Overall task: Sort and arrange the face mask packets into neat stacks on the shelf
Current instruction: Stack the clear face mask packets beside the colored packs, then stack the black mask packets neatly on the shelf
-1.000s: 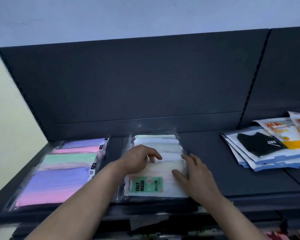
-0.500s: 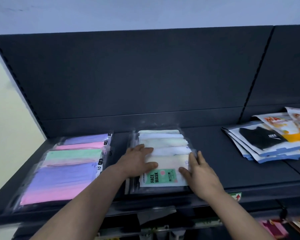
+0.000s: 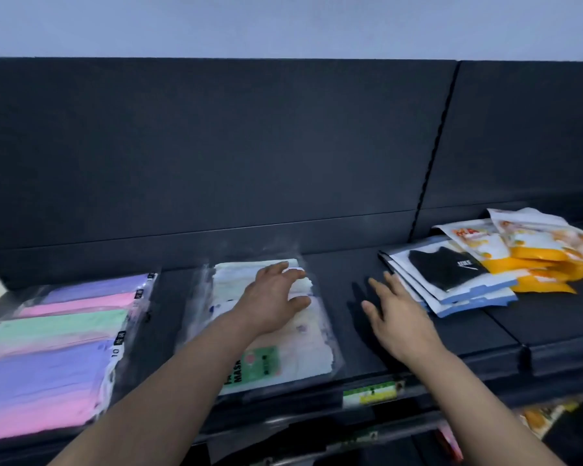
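A stack of clear packets with pale masks and a green "FACE MASK" label (image 3: 293, 348) lies in the middle of the dark shelf (image 3: 451, 344). My left hand (image 3: 273, 301) rests flat on its far half, fingers spread. My right hand (image 3: 398, 317) hovers open over bare shelf to the right of that stack, fingers stretched toward a fanned pile of white-and-blue packets showing a black mask (image 3: 451, 280). A stack of pastel purple, pink and green mask packets (image 3: 54, 348) lies at the left.
Orange-and-white packets (image 3: 532, 250) lie loosely at the far right, partly over the black-mask pile. The shelf's dark back panel (image 3: 249, 156) rises behind. A green and yellow price tag (image 3: 372, 393) sits on the front edge; a lower shelf holds more goods (image 3: 539, 415).
My right hand left the middle stack and moved right over the bare shelf. My left hand slid further back on the stack. The view shifted right.
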`<state>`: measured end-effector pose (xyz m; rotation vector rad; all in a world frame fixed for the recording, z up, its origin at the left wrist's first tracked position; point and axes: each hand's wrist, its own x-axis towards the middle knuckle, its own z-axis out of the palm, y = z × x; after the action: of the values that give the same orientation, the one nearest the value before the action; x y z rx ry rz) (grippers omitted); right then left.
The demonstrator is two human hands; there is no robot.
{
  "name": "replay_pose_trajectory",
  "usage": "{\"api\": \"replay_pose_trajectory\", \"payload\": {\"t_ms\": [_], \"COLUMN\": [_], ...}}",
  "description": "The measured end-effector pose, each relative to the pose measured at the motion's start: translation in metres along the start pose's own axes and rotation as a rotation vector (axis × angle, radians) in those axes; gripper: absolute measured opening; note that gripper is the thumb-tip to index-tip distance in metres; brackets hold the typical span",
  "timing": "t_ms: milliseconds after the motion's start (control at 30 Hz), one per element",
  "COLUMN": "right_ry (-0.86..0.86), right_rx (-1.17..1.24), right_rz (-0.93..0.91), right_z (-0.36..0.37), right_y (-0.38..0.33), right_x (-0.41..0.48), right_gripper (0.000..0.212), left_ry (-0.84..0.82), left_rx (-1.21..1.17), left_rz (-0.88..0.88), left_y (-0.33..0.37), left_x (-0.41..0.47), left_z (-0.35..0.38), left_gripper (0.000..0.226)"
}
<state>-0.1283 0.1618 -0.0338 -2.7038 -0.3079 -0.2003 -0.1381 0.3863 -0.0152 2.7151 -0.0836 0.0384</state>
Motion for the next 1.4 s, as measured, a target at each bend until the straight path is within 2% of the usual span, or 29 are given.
{"api": "replay_pose_trajectory", "payload": {"t_ms": [133,267,433,567,700,900,1067,1200,1300,1400], "right_ry": [0.103,0.141,-0.066,-0.231,-0.262,-0.284,-0.263,-0.271,-0.291,-0.31], "right_rx": [-0.081,-0.198,-0.292,-0.271,-0.291,-0.312,-0.355,-0.311,-0.19,0.097], "right_rz": [0.032,0.002,-0.107,-0.129,-0.146,-0.065,-0.071,-0.197,-0.359,-0.477], "right_z": [-0.024,-0.051,-0.07,-0.069,-0.079,-0.103,-0.108,-0.099,-0.084,-0.07], "right_y": [0.072,0.137,0.194,0.228,0.268,0.329,0.326,0.299,0.279,0.255], "right_x": [0.03,0.064,0.108,0.125,0.136,0.147,0.146,0.14,0.143,0.142], "right_gripper": [0.047,0.046,0.044,0.049,0.05,0.049,0.048,0.05,0.052,0.049], "left_ry": [0.004,-0.071,-0.096,-0.107,-0.116,-0.142,-0.139,0.004,0.055,-0.053], "left_rx": [-0.028,-0.093,-0.283,-0.125,-0.086,-0.057,0.033,0.06,0.08,0.158], "left_rz": [0.039,0.025,-0.155,-0.241,-0.313,-0.242,-0.193,-0.208,-0.173,-0.013], "left_y": [0.059,0.12,0.187,0.224,0.266,0.326,0.324,0.282,0.251,0.237], "left_x": [0.04,0.076,0.124,0.145,0.161,0.187,0.194,0.186,0.171,0.151], "left_z": [0.035,0.071,0.108,0.13,0.143,0.172,0.171,0.149,0.13,0.119], "left_gripper": [0.057,0.061,0.068,0.066,0.062,0.058,0.052,0.044,0.044,0.046]}}
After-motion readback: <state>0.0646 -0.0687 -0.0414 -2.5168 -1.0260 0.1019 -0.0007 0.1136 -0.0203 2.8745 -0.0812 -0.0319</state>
